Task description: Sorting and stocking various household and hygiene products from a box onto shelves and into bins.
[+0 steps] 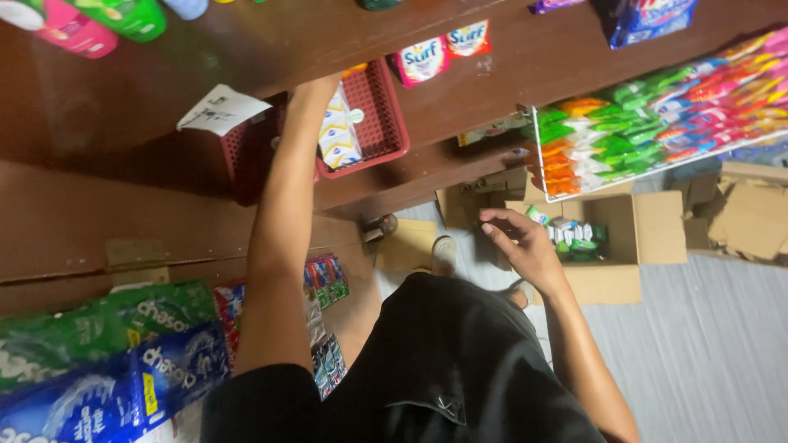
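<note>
My left arm reaches up to a red plastic basket (386, 115) on a dark wooden shelf. My left hand (317, 89) is mostly hidden under the shelf edge above, right beside a strip of white and yellow sachets (338, 135) that hangs in the basket. What its fingers do cannot be made out. My right hand (517, 239) hovers with its fingers apart and nothing in it, over the left rim of an open cardboard box (648, 230) on the floor. Green and white packets (574, 236) lie in that box, just right of my fingers.
A second, darker red basket (250, 156) stands left of my arm, under a white paper slip (220, 109). A white wire rack (657, 123) holds several coloured sachets. Blue and green packs (107, 361) lie lower left. More cardboard (751, 217) sits at right.
</note>
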